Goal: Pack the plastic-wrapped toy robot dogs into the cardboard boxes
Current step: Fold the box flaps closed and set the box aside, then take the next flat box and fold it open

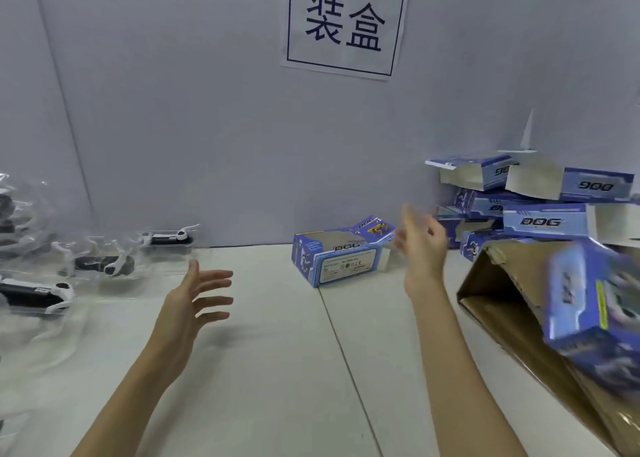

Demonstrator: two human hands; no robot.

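Both your hands hover empty, fingers spread: left hand (194, 300), right hand (424, 248). Wrapped toy dogs (104, 264) lie far left; an open blue box (341, 252) lies centre. Reach left, grip one dog by its body, not loose plastic.

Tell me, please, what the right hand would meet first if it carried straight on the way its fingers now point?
Probably the stack of blue boxes against the wall. The right hand is open, fingers aimed up and away toward them. The single blue box lies to its left, likely off that line, though depth is unclear.
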